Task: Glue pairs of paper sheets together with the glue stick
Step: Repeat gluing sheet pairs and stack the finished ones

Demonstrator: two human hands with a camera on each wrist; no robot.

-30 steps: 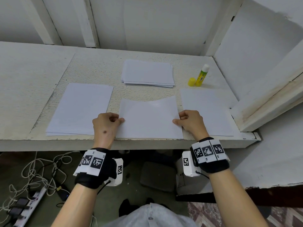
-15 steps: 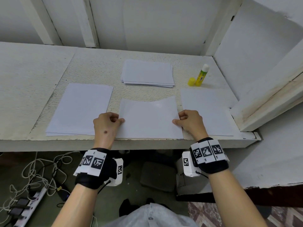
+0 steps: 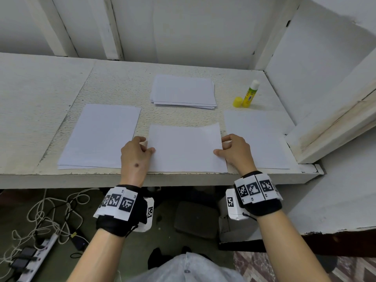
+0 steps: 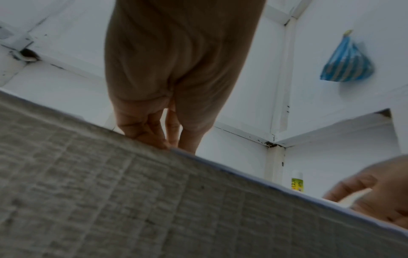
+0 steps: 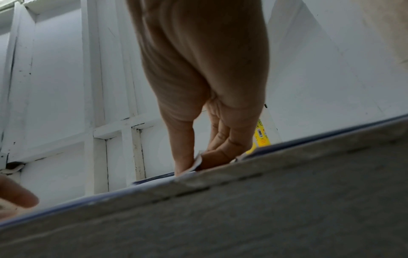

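Observation:
A white sheet (image 3: 185,148) lies at the middle of the ledge's front edge. My left hand (image 3: 147,147) pinches its left edge, thumb on top and fingers curled. My right hand (image 3: 220,146) pinches its right edge; in the right wrist view the fingers (image 5: 212,155) lift that edge slightly. An uncapped glue stick (image 3: 250,94) stands at the back right beside its yellow cap (image 3: 237,101), away from both hands. More white sheets lie left (image 3: 101,135) and right (image 3: 256,139) of the held one. A stack of paper (image 3: 183,91) sits behind it.
The rough white ledge (image 3: 50,88) ends in a wall at the back and a slanted white board (image 3: 329,123) on the right. A blue bag (image 4: 346,61) hangs on the wall. Cables and a power strip (image 3: 34,259) lie on the floor below.
The far edge of the middle sheet has flattened a little. Both hands stay at its side edges, almost unmoved.

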